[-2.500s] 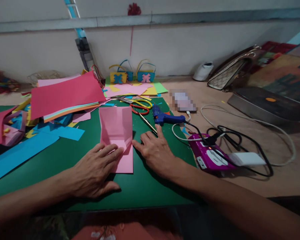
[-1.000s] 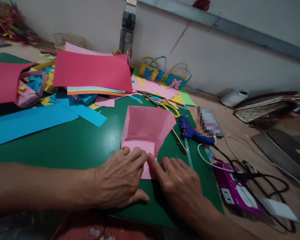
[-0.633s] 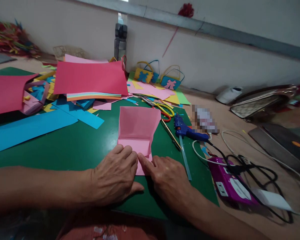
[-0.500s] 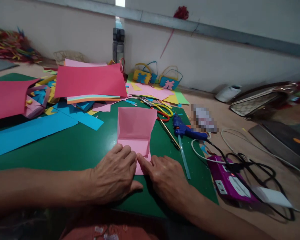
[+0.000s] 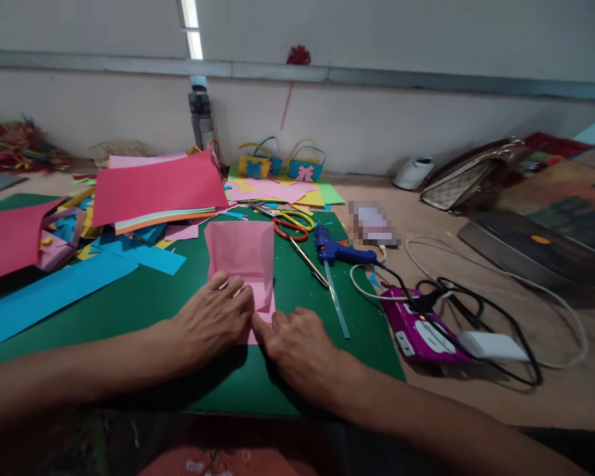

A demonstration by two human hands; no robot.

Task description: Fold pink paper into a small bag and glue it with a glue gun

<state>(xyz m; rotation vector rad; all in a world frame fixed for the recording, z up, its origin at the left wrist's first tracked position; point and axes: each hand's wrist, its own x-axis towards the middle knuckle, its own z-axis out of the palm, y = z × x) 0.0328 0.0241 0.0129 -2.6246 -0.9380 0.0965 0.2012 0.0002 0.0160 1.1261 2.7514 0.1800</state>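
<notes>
A folded sheet of pink paper (image 5: 240, 244) lies on the green mat, its far panel standing up and its near part flat. My left hand (image 5: 218, 314) is closed over the left side of the paper with curled fingers pressing at the fold. From the right, my right hand (image 5: 297, 344) presses the near flap with its index finger, the other fingers curled in. The fingertips of both hands nearly meet over the fold. What lies beneath the left palm is hidden.
Right of the paper are scissors (image 5: 292, 231), a blue glue gun (image 5: 344, 253) with a clear stick, and a purple power strip (image 5: 421, 330) with tangled cords. Blue strips (image 5: 69, 284) and red sheets (image 5: 158, 188) lie left. Small paper bags (image 5: 305, 170) stand at the back.
The whole view has shifted, so things appear farther left. Both hands remain on the pink paper, pressing at nearly the same spot; its standing panel leans slightly differently.
</notes>
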